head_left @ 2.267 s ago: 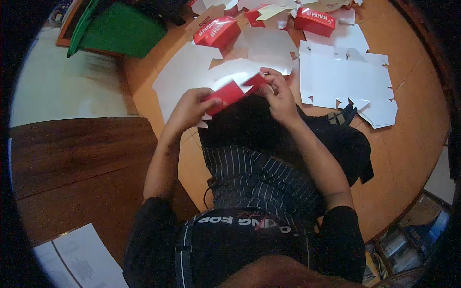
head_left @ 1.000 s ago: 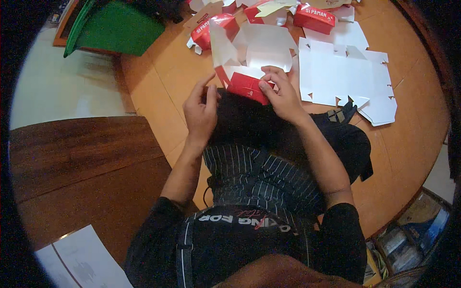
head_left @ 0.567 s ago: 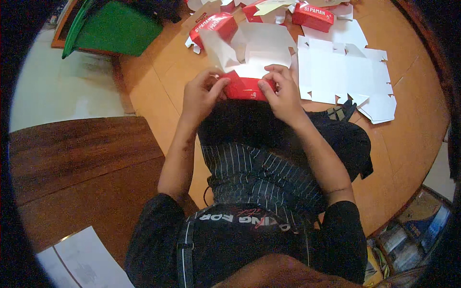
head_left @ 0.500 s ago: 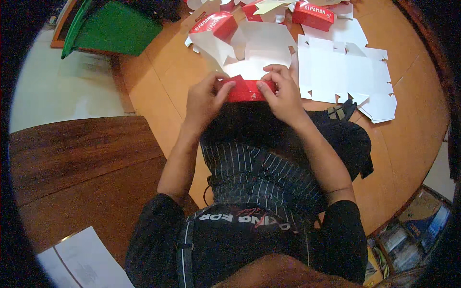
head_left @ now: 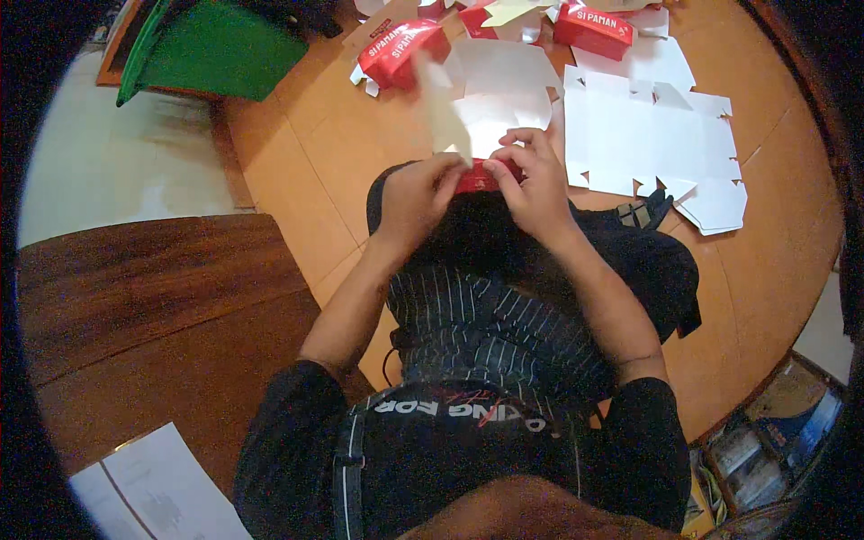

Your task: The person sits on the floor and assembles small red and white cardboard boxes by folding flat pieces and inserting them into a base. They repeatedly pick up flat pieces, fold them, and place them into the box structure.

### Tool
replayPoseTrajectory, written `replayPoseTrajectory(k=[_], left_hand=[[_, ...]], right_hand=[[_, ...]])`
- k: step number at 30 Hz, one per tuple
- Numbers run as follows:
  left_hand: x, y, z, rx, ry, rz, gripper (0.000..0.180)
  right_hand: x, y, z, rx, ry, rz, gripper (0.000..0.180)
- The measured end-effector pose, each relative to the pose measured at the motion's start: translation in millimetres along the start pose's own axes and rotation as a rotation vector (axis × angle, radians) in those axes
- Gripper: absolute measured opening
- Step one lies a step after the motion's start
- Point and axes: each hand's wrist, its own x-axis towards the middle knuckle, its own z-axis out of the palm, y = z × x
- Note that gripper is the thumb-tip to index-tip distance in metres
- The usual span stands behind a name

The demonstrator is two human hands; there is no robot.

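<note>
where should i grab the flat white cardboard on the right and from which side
Probably by the notched right edge, coming from the right: the white cardboard lies flat, so that edge needs lifting. The far edge meets another white sheet, and black clothing lies close to the near edge. The right hand is on the red carton.

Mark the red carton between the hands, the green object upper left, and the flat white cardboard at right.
Red carton [head_left: 477,179]: head view, on its visible red side.
Green object [head_left: 225,54]: head view, on its broad face.
White cardboard [head_left: 661,137]: head view, middle of its upper surface.
</note>
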Motion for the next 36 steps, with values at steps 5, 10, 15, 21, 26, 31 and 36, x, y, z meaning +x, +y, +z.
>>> replayPoseTrajectory(k=[5, 10, 15, 21, 26, 31, 36], left_hand=[[-15, 7, 30, -0.237, 0.459, -0.072, 0.041], [-6, -31, 13, -0.456, 0.457, -0.254, 0.028], [-14, -76, -6, -0.607, 0.192, -0.525, 0.027], [-17, -51, 1, -1.119, 0.188, -0.457, 0.054], [6, -9, -12, -1.017, 0.375, -0.627, 0.044], [13, -34, -29, -1.311, 0.268, -0.533, 0.055], [-12, -87, -13, -1.351, 0.455, -0.374, 0.059]], right_hand=[[-11, -11, 8, -0.183, -0.029, -0.146, 0.013], [-4, -9, 4, -0.355, 0.225, -0.189, 0.054], [24, 29, -24, 0.491, -0.099, 0.554, 0.057], [10, 31, -18, 1.044, -0.161, 0.57, 0.056], [1, 49, -9, 0.915, -0.1, 0.691, 0.058], [16, 61, -20, 0.619, -0.309, 0.693, 0.062], [42, 55, -20, 0.937, -0.153, 0.87, 0.059]])
